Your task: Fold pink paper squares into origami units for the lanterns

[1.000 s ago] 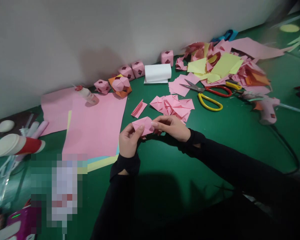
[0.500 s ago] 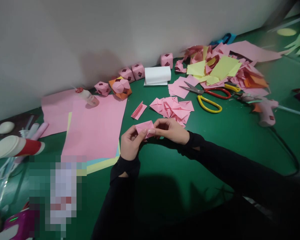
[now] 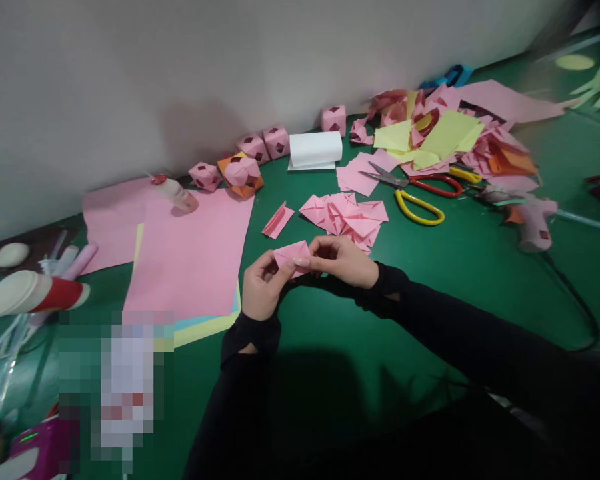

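Note:
Between my two hands is a small folded piece of pink paper with diagonal creases. My left hand pinches its left side, thumb on top. On its right side my right hand grips the edge, and the two thumb tips nearly meet at the lower middle. The fingers beneath the paper are mostly hidden. Just beyond lies a narrow folded pink strip. Right of that, a heap of folded pink paper pieces lies close to my right hand.
Scissors with red and yellow handles lie right, before a pile of paper scraps. A glue gun rests farther right. Large pink sheets with a small bottle lie left. Pink paper cubes line the wall. A cup stands left.
My hands and the folded pink paper have shifted very slightly to the right. Both hands keep their pinch, and the things on the table look unmoved.

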`<state>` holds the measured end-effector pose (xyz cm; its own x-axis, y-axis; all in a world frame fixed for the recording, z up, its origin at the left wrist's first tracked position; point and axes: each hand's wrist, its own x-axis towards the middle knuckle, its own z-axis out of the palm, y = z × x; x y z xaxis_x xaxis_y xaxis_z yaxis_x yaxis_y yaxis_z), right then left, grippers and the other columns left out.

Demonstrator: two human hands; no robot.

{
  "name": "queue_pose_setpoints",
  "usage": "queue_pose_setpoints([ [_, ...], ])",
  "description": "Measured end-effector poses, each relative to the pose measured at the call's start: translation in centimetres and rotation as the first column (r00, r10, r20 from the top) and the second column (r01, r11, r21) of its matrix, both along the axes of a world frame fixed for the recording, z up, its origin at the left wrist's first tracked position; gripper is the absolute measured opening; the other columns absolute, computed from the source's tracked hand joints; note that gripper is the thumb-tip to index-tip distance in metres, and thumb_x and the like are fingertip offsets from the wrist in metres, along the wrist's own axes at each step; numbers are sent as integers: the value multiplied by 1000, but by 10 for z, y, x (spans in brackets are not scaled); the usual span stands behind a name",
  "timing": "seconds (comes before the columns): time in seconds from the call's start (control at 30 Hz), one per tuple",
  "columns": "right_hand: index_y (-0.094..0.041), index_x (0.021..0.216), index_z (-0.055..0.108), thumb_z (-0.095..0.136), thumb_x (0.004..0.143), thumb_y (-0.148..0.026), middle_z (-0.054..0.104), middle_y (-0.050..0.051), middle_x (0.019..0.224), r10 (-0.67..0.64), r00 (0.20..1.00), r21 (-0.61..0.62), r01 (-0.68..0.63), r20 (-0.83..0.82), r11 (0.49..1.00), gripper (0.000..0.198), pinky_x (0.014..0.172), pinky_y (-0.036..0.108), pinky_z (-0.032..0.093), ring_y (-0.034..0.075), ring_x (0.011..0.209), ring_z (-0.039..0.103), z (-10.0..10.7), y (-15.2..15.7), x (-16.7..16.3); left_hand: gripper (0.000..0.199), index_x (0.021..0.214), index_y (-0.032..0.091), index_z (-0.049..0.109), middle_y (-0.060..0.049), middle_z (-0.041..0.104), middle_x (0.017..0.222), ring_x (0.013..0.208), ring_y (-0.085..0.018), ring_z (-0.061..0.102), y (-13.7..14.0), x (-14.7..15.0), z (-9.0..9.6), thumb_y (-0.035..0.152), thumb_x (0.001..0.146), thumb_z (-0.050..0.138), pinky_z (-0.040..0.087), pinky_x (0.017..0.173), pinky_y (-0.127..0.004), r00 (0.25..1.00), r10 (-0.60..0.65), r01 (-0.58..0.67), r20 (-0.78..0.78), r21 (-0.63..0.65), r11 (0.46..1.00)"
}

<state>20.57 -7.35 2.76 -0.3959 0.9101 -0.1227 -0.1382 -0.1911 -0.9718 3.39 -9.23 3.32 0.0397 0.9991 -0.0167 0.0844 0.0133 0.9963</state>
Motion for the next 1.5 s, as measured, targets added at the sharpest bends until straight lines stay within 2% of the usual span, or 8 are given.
queue_pose_setpoints([
  [0.3,-16,68,57,82,68,-41,58,-3,60,-7,1000,19,7,-12,1000,35,52,21,40,8,54,52,-3,0,0,31,80,14,70,0,62,66,61,-12,56,0,0,0,44,71,76,50,55,-23,1000,-2,2,16,-3,1000],
  [0.53,-16,68,57,82,67,-43,58,-3,60,-15,1000,18,15,-16,1000,37,52,22,41,8,54,53,-2,-1,0,32,81,14,71,0,63,67,61,-12,56,-1,2,0,44,70,76,51,54,-23,1000,11,-11,15,-4,1000],
  [1.0,-16,66,55,81,64,-51,57,-3,58,-35,998,43,33,44,999,44,50,22,38,8,51,50,-5,0,-1,29,85,13,73,-2,70,71,56,-12,59,-2,6,-4,39,72,74,49,52,-23,991,97,-91,-98,64,994],
  [1.13,-17,65,54,82,63,-51,56,-4,57,-34,998,33,32,47,999,44,49,22,38,8,51,50,-5,0,-1,30,83,12,73,-1,68,66,52,-11,55,-2,6,-3,40,72,73,46,48,-22,988,105,-99,-112,57,993],
  [1.3,-17,65,53,82,64,-50,57,-4,57,-29,999,18,29,29,999,44,49,22,39,8,51,51,-5,1,-1,33,88,12,73,-2,69,71,56,-12,58,-3,6,-3,42,73,72,48,50,-22,991,82,-78,-106,41,996],
  [1.5,-17,66,54,81,64,-51,57,-4,58,-27,998,42,25,60,999,44,49,21,39,8,52,52,-7,1,-1,27,77,12,69,1,62,58,47,-10,53,-2,6,-3,38,72,70,43,44,-20,976,109,-101,-190,51,994],
])
